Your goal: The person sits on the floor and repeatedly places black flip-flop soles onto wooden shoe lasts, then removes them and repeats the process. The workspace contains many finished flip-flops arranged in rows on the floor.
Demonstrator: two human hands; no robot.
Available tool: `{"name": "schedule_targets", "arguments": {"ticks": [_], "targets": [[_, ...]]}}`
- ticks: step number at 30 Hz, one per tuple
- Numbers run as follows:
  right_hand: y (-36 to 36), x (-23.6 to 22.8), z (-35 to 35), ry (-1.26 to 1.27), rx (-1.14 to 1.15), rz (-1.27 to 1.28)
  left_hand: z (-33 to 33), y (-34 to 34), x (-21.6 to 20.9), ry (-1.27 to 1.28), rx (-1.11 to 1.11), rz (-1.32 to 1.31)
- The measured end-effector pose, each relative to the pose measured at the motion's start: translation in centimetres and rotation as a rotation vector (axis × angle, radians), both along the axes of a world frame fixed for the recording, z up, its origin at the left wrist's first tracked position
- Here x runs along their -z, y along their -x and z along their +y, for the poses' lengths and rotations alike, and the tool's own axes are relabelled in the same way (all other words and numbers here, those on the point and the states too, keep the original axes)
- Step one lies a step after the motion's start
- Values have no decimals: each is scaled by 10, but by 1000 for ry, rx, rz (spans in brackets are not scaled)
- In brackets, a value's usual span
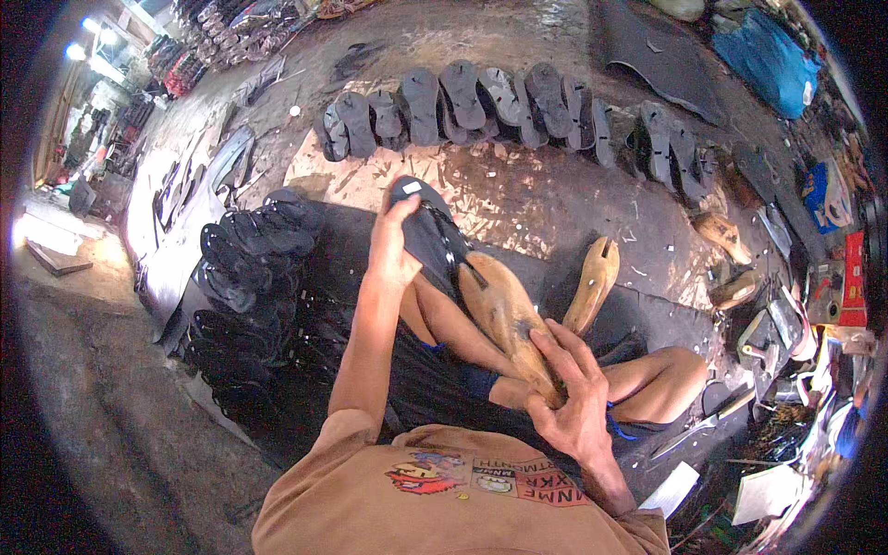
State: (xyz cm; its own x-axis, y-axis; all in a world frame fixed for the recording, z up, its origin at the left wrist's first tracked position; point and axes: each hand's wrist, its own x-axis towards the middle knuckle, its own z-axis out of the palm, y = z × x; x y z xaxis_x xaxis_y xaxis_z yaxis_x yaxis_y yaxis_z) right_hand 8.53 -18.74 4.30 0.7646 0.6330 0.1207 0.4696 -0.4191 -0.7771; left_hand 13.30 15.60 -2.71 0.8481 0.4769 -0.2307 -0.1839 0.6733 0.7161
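Note:
My left hand (396, 220) is closed on a black sandal (433, 222), thumb on top near a small white patch at its far end. The sandal's near end meets the slotted tip of a wooden shoe last (504, 301); whether the last is inside the straps I cannot tell. My right hand (572, 393) is wrapped round the near end of that last, above my crossed legs. A second wooden last (594, 277) with a slotted tip lies to the right of it.
Black soles (462, 97) stand in a row across the far side. A heap of black sandals (250, 268) is on the left. More wooden lasts (721, 236) lie at right, near a hammer-like tool (758, 350), scraps and a red box (853, 277). A blue bag (763, 60) sits far right.

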Motion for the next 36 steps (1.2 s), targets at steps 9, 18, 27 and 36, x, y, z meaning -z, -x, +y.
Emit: {"name": "schedule_targets", "arguments": {"ticks": [9,18,27,36], "targets": [[32,26,44,-535,256,620,-71,25,-23,97,224,-25],[31,58,41,-296,198,211,-126,86,2,194,226,90],[51,45,-1,-236,150,791,-148,167,-82,329,379,487],[95,28,-21,-464,233,1438,-157,221,-33,467,427,350]]}}
